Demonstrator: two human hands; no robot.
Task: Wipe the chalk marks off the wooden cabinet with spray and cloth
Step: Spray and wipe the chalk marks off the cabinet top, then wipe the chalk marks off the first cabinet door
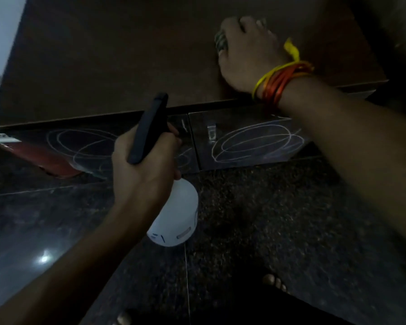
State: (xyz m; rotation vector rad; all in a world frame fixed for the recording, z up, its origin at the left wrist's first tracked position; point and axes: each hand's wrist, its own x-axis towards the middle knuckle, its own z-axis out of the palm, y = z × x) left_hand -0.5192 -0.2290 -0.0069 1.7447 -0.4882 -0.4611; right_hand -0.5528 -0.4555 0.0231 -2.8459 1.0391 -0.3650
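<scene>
I look down on a dark wooden cabinet (108, 57). White chalk marks (256, 141) loop over its front doors, right and left of the door gap. My left hand (143, 170) grips a white spray bottle (176, 216) by its black trigger head (150, 130), in front of the doors. My right hand (246, 50), bangles at the wrist, presses a crumpled cloth (220, 39) on the cabinet's top near the right side; my fingers curl over the cloth and hide most of it.
Dark speckled tile floor (267, 219) lies below the cabinet, with my toes (274, 281) near the bottom. A reddish object (47, 160) lies on the floor at the left by the cabinet's base. A pale wall (0, 31) is at the top left.
</scene>
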